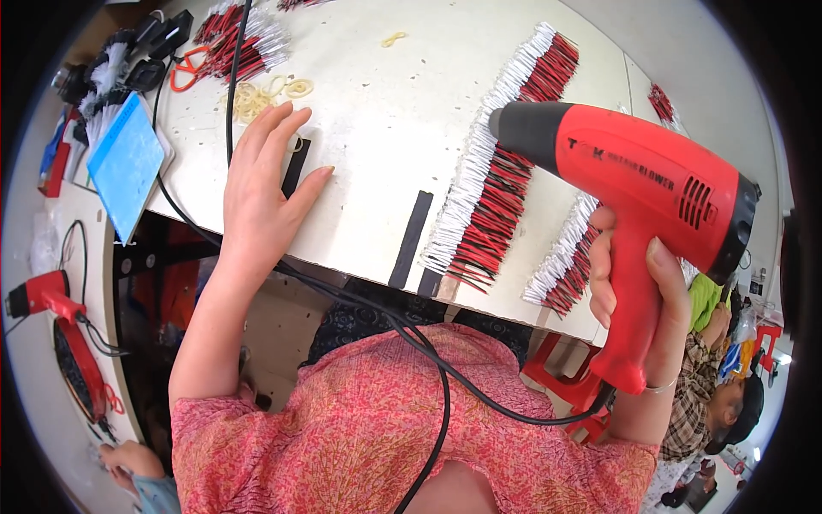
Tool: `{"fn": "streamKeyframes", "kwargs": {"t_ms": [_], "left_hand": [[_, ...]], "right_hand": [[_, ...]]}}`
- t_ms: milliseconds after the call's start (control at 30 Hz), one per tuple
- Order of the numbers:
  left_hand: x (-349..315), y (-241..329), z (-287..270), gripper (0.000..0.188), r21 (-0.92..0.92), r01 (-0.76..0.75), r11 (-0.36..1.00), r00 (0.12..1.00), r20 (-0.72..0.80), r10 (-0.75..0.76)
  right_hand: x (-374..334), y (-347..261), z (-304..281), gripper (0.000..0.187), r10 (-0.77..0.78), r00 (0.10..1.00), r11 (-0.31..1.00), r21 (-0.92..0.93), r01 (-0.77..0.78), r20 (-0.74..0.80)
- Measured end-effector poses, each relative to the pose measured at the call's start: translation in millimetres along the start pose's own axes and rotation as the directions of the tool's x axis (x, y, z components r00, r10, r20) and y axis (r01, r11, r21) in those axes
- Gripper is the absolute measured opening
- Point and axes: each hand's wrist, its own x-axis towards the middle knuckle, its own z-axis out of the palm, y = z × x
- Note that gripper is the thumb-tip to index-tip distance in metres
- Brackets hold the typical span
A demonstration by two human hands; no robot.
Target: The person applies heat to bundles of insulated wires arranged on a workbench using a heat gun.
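My right hand [602, 274] is wrapped round the handle of a red heat gun [638, 163] with a black nozzle, held above the white table [368, 128]. Its nozzle points left, over a long row of red and black wires with white ends [501, 184], laid side by side. A shorter row of similar wires [561, 261] lies partly hidden behind the gun. My left hand [261, 184] is open with its fingers spread, close to the table's near edge. Beside it are a dark strip [296, 167] and a loose pile of pale rubber bands [250, 101]. Another dark strip [411, 240] lies left of the long row.
The gun's black cable [505, 415] loops across my body. Wire bundles [244, 43], orange-handled scissors [184, 73] and a blue booklet [126, 167] sit at the far left. Another red heat gun [50, 298] rests at left. Co-workers appear at right [698, 385] and lower left [137, 460].
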Motion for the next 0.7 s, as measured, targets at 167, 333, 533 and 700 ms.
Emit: {"fn": "streamKeyframes", "kwargs": {"t_ms": [167,333,533,700], "left_hand": [[1,1,0,0.058,-0.011,0.011,1.0,1.0,0.006,-0.011],[1,2,-1,0.058,-0.01,0.022,1.0,1.0,0.014,-0.022],[1,1,-1,0.059,-0.017,0.035,0.999,0.999,0.024,-0.034],[0,1,-1,0.059,-0.028,0.046,0.999,0.999,0.023,-0.046]], "right_hand": [[2,-4,3,0.052,-0.024,0.999,1.0,-0.002,0.024,0.034],[5,-4,-5,0.051,-0.054,0.997,0.998,-0.017,0.053,-0.061],[12,-4,-2,0.051,0.019,1.0,0.999,0.029,-0.019,0.01],[17,-9,-1,0.049,-0.012,1.0,0.999,0.034,0.013,-0.011]]}}
